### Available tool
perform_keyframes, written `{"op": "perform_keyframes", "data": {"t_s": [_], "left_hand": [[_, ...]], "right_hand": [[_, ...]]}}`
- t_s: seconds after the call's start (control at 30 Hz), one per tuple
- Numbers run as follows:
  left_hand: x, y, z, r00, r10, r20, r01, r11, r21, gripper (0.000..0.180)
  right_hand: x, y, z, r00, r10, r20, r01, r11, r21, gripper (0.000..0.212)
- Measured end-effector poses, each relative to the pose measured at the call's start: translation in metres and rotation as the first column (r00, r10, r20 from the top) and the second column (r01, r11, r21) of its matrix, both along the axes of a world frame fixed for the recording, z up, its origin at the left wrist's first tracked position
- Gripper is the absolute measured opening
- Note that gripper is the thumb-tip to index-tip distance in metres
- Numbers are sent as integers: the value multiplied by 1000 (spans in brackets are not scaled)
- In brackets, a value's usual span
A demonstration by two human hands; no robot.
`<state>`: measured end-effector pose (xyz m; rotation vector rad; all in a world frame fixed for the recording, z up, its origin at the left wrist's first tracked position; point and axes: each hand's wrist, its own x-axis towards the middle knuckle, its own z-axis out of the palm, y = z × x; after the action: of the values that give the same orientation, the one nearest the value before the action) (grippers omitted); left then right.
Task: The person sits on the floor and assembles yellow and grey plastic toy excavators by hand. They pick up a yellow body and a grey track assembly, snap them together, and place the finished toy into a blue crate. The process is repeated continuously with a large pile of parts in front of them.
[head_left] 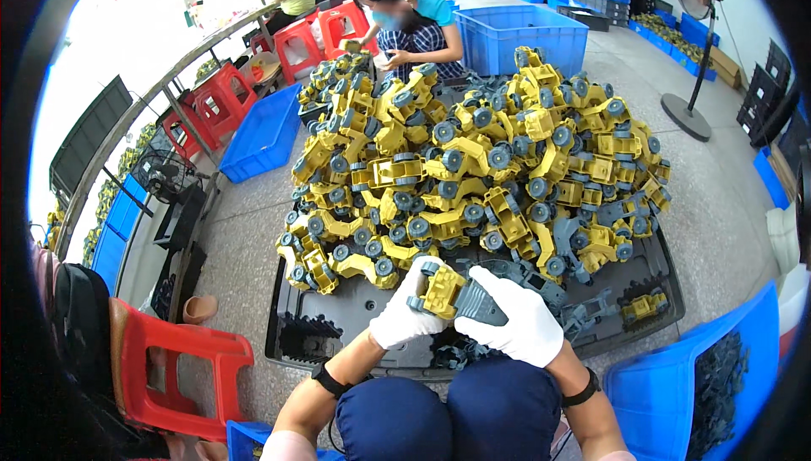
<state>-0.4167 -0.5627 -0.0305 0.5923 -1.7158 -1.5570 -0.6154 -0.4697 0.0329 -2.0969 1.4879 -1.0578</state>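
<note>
Low over the near edge of a black plastic tray [667, 309], my white-gloved left hand [399, 316] is closed round a yellow toy truck body [443, 294] with grey wheels. My right hand [522, 330], gloved in white too, grips a ribbed dark grey plastic part [480, 302] at the truck's right end. The two pieces touch; whether they are joined, I cannot tell. Beyond my hands rises a large heap of yellow toy trucks [498, 157] with grey wheels. Loose grey plastic parts [587, 313] lie on the tray right of my hands.
A blue bin [676, 385] with dark grey parts stands at my right, a red stool [182, 360] at my left. Behind the heap, a person [414, 30] handles a toy near a large blue crate [524, 35]. A standing fan [688, 115] is far right.
</note>
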Motion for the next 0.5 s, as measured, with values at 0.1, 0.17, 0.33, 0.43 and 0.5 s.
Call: {"op": "perform_keyframes", "data": {"t_s": [0.1, 0.17, 0.33, 0.43, 0.5], "left_hand": [[-1, 8, 5, 996, -10, -84, 20, 993, 116, 71], [-1, 12, 10, 989, -17, -147, 45, 980, 195, 68], [4, 12, 6, 944, -50, -325, 211, 851, 482, 43], [3, 18, 6, 966, -98, -240, 166, 945, 283, 59], [0, 15, -10, 991, -62, -119, 72, 994, 85, 63]], "right_hand": [[-1, -4, -3, 998, 60, -25, -62, 995, -80, 70], [1, -8, -6, 995, 99, 2, -98, 983, -154, 72], [3, -5, 6, 986, 125, 114, -143, 977, 157, 79], [3, -8, 1, 979, 159, 126, -172, 980, 96, 81], [1, -9, 0, 980, 176, 88, -183, 980, 80, 83]]}}
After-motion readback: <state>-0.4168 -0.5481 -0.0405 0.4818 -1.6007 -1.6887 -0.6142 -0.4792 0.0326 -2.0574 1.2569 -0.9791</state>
